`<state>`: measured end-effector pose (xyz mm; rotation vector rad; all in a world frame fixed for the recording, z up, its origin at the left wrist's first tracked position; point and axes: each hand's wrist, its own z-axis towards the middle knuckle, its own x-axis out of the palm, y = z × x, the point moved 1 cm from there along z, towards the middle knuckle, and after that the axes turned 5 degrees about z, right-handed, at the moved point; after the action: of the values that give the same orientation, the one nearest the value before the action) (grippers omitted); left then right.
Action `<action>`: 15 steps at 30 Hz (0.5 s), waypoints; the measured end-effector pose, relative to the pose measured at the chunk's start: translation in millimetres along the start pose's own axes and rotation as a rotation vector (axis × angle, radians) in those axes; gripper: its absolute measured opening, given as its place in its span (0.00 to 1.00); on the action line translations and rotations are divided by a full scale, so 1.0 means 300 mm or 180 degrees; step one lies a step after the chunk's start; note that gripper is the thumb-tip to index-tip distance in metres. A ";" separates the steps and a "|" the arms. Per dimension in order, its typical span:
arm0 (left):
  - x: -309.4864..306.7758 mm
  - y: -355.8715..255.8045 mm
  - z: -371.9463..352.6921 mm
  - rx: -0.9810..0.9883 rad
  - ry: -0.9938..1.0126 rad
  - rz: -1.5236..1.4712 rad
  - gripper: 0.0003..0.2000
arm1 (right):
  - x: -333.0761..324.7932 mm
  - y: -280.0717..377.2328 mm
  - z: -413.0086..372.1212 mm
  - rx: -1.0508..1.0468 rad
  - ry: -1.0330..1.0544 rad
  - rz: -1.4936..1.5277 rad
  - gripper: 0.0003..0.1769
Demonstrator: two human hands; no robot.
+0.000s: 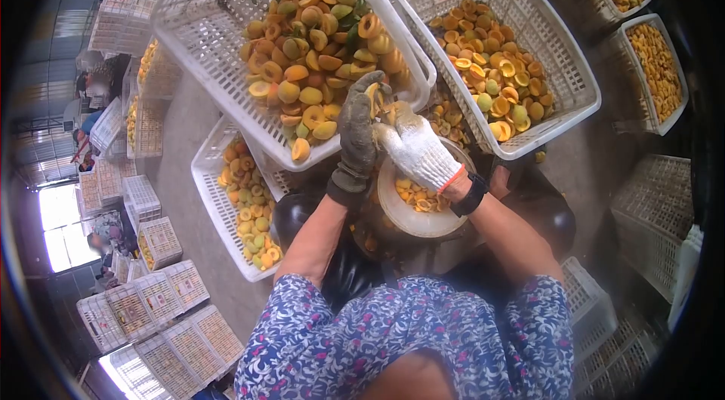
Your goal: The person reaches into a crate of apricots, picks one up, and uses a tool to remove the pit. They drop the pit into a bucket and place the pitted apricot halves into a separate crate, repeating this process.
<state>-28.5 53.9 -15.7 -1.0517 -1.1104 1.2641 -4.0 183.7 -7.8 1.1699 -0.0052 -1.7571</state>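
Observation:
My left hand [358, 136], in a dark soiled glove, is closed around an apricot half [372, 100] with its yellow edge showing between the fingers. Against it, my right hand [417, 145], in a white knit glove with stained fingertips, has its fingers bent together; whatever they pinch is hidden. Below my hands stands a round pale bucket [427, 228] holding small orange-yellow pieces. Just beyond my left hand a tilted white crate [208, 41] holds whole and halved apricots [302, 60]. Another white crate [563, 45] at the right contains apricot halves [495, 68].
A lower white crate [219, 226] of apricots sits at the left, partly under the tilted one. Crates of orange fruit [654, 72] stand at far right. Stacked crates [151, 324] line the left side, where other people [106, 234] sit. Grey floor [570, 166] shows between.

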 end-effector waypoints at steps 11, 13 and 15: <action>0.013 -0.006 -0.004 0.0585 -0.0255 0.1579 0.19 | -0.056 -0.007 0.041 0.2371 0.0728 0.2959 0.17; 0.011 -0.005 0.000 0.0643 -0.0239 0.1631 0.18 | -0.017 -0.022 0.031 0.2479 0.0863 0.3139 0.17; 0.012 0.006 0.000 0.0184 -0.0299 0.1251 0.16 | -0.019 -0.033 0.032 0.2175 0.0934 0.2742 0.17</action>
<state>-28.7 57.6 -17.2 -1.2153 -0.9576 1.6603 -17.4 188.3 -3.6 1.5720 -0.8606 -0.8066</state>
